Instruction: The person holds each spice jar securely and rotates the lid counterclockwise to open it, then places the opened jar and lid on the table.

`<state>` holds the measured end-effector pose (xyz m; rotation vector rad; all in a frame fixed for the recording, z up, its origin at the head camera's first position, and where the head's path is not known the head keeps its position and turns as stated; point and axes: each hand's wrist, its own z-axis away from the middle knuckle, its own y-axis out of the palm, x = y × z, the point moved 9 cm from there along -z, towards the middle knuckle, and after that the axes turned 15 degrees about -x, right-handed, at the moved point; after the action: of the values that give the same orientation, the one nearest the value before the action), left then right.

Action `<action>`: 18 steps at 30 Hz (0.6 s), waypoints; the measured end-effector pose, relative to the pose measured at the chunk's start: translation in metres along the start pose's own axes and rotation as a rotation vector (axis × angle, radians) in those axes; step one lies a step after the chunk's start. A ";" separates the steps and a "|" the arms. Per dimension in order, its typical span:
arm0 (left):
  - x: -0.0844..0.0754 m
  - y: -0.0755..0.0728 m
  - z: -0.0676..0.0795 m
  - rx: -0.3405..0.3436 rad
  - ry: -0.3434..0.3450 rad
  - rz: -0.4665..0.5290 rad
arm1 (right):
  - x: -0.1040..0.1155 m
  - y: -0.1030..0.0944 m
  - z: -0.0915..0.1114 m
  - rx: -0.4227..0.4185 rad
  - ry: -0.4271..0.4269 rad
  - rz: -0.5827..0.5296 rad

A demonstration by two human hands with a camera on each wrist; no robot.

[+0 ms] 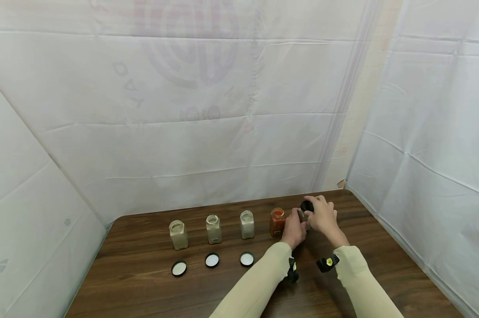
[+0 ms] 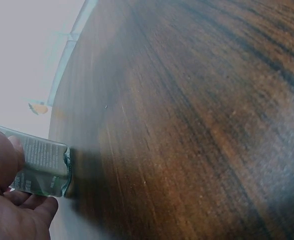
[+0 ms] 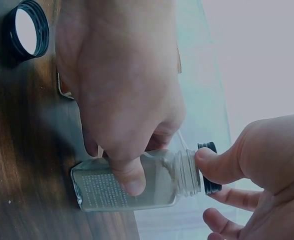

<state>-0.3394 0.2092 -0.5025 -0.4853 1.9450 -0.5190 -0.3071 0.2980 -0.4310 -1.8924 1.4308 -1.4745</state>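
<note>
My left hand (image 1: 295, 229) grips a clear glass jar (image 3: 99, 190) around its body, thumb across the printed label. The jar holds a pale grey powder, and its threaded neck shows in the right wrist view. With thumb and fingers, my right hand (image 1: 323, 217) pinches a black screw lid (image 3: 213, 186) right at the mouth, with some bare thread below it. In the left wrist view the jar (image 2: 42, 162) has its base close to the table. Just left of my left hand stands a lidless jar of red powder (image 1: 277, 224).
Further left on the wooden table (image 1: 128, 282) stand three open jars of pale powder, one of them the leftmost jar (image 1: 179, 236). In front of them lie three black lids, white inside up, such as the middle lid (image 1: 212, 260). White sheeting (image 1: 199, 145) encloses the table.
</note>
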 end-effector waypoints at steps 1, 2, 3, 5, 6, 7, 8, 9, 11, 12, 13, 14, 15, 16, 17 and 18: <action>0.000 0.000 0.000 0.002 -0.003 0.001 | 0.000 0.000 0.000 -0.001 -0.005 0.001; 0.000 0.000 0.000 0.005 -0.008 0.000 | 0.000 -0.001 0.001 -0.003 -0.009 0.001; 0.000 0.000 0.000 0.006 -0.010 0.002 | -0.001 -0.002 0.001 -0.006 -0.014 0.002; -0.001 0.000 0.000 0.008 -0.011 0.006 | -0.001 -0.005 0.002 -0.016 -0.023 0.003; -0.001 0.001 0.000 0.008 -0.011 0.007 | -0.002 -0.006 0.003 -0.022 -0.029 0.001; -0.001 0.001 0.000 0.004 -0.008 0.009 | -0.002 -0.008 0.003 -0.028 -0.034 0.002; -0.001 0.001 0.000 0.003 -0.008 0.010 | -0.003 -0.010 0.004 -0.036 -0.039 0.000; 0.000 0.001 0.000 0.005 -0.013 0.014 | -0.003 -0.012 0.005 -0.044 -0.045 0.000; 0.000 0.000 0.000 0.001 -0.013 0.020 | -0.005 -0.015 0.007 -0.057 -0.052 0.000; 0.000 0.001 0.000 0.001 -0.017 0.020 | -0.006 -0.017 0.008 -0.064 -0.053 0.001; 0.000 0.000 0.000 -0.002 -0.014 0.022 | -0.007 -0.019 0.009 -0.069 -0.054 0.001; 0.000 0.000 0.000 0.000 -0.019 0.022 | -0.008 -0.021 0.010 -0.074 -0.054 -0.001; 0.000 0.000 0.000 0.000 -0.020 0.023 | -0.009 -0.023 0.011 -0.082 -0.054 -0.001; 0.000 -0.001 0.000 -0.004 -0.017 0.025 | -0.010 -0.024 0.013 -0.088 -0.053 -0.002; 0.000 -0.001 0.000 -0.005 -0.019 0.028 | -0.011 -0.026 0.014 -0.094 -0.053 -0.003; -0.001 -0.002 0.000 -0.006 -0.018 0.028 | -0.011 -0.028 0.015 -0.100 -0.054 -0.004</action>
<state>-0.3386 0.2083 -0.5009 -0.4644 1.9343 -0.4894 -0.2797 0.3152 -0.4216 -1.9795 1.5030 -1.3666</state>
